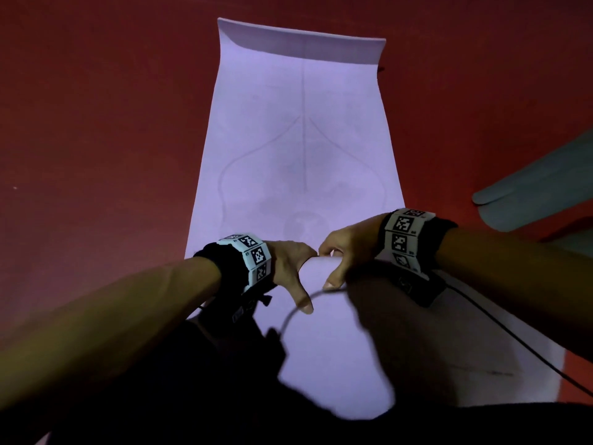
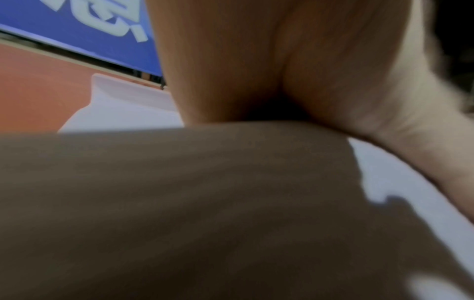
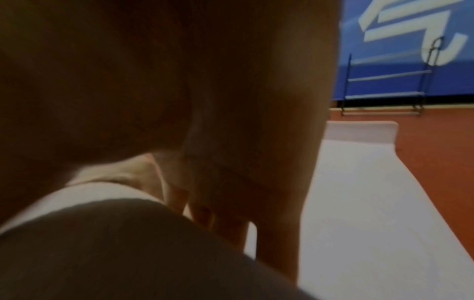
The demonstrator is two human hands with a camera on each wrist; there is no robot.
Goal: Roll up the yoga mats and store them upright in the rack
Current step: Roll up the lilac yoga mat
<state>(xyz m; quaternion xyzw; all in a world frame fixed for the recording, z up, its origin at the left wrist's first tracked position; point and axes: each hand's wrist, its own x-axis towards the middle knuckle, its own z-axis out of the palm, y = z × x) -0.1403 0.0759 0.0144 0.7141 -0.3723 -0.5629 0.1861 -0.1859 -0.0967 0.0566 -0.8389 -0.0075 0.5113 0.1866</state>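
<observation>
A pale purple yoga mat (image 1: 298, 139) lies flat on the red floor and runs away from me, its far end (image 1: 301, 43) curled up. The near end is turned over into a wide roll (image 1: 321, 348) just in front of me. My left hand (image 1: 293, 268) and right hand (image 1: 345, 252) sit side by side on the roll's far crest, fingers curled over its front and thumbs spread back on top. The wrist views show the shadowed roll (image 2: 179, 203) under the fingers (image 3: 256, 182) and the flat mat (image 3: 359, 203) beyond. A dark metal rack (image 3: 384, 89) stands past the mat's far end.
A second, pale grey-green mat (image 1: 539, 184) lies on the floor at the right edge. A blue banner wall (image 2: 77, 30) closes off the far side behind the rack. A thin black cable (image 1: 513, 335) trails from my right wrist across the roll. Bare red floor (image 1: 96, 139) flanks the mat.
</observation>
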